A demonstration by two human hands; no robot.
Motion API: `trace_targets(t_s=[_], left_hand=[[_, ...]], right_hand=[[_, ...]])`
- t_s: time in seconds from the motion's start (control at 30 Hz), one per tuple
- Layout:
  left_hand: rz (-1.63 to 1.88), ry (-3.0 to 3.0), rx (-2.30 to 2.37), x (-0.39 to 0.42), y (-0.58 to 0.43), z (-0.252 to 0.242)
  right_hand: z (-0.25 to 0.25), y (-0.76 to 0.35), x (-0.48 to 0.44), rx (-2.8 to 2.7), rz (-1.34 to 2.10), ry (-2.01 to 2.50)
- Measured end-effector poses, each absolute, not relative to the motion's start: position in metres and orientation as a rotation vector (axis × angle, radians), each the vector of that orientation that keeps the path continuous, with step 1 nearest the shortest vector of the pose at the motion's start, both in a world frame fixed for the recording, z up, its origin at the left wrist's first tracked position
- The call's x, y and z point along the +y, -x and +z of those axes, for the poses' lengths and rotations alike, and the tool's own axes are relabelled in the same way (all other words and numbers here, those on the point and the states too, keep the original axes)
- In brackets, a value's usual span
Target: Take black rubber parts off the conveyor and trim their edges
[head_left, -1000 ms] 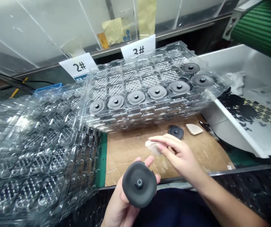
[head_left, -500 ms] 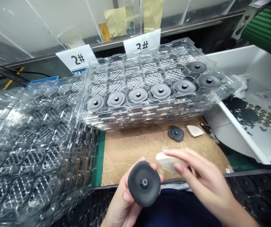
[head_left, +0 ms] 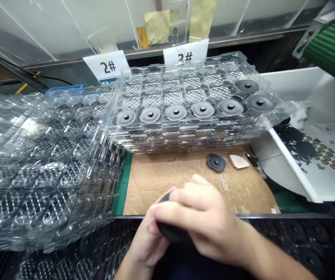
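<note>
My left hand [head_left: 145, 243] grips a black rubber disc [head_left: 171, 232] at the bottom middle, just in front of the bench edge. My right hand [head_left: 202, 217] lies over the disc with its fingers pressed down on it, hiding most of it; the white pad it held earlier is out of sight under the fingers. Beyond my hands a brown cardboard sheet [head_left: 167, 175] lies on the bench. On it rest a second black disc [head_left: 216, 162] and a whitish pad [head_left: 238, 161].
A stack of clear blister trays [head_left: 185, 93] stands behind the cardboard; its top tray holds several grey discs [head_left: 176, 112] along the front row. More clear trays [head_left: 39, 155] are piled at left. A white bin [head_left: 310, 132] with black rings sits at right. Labels 2# [head_left: 108, 67] and 3# hang behind.
My right hand moved down and left from beside the disc to cover it. The white pad is now hidden. Both hands dropped closer to the bench's front edge.
</note>
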State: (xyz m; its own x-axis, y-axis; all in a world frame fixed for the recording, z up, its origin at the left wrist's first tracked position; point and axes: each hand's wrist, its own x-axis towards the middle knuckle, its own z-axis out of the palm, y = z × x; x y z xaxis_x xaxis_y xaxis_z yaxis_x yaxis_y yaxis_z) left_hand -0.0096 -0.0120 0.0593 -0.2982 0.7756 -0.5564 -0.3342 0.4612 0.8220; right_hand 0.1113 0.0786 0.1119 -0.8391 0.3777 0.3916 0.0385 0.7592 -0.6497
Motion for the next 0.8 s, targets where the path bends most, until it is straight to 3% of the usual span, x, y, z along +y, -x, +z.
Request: trace_targets(t_s=[0.13,0.3,0.5,0.67,0.8], left_hand=[[1.456,-0.189,1.019,-0.014,0.014,0.062],[1.603,-0.122,0.89,-0.011,0.015,0.075],[1.575,-0.154,0.843,-0.012,0.014,0.077],[1.521,-0.142,0.785,-0.018,0.006,0.065],[1.51,-0.089,0.819,-0.022,0.007,0.058]], right_hand=[[0.113,-0.129,0.061,-2.371,0.868,0.668],[0.097,-0.149,0.05,-2.13,1.375,0.676],[0.095,-0.159,0.059,-2.008,1.057,1.092],[0.117,-0.131,0.049,-2.114,0.829,0.731],[0.118,-0.113,0.051,-2.313,1.008,0.499]])
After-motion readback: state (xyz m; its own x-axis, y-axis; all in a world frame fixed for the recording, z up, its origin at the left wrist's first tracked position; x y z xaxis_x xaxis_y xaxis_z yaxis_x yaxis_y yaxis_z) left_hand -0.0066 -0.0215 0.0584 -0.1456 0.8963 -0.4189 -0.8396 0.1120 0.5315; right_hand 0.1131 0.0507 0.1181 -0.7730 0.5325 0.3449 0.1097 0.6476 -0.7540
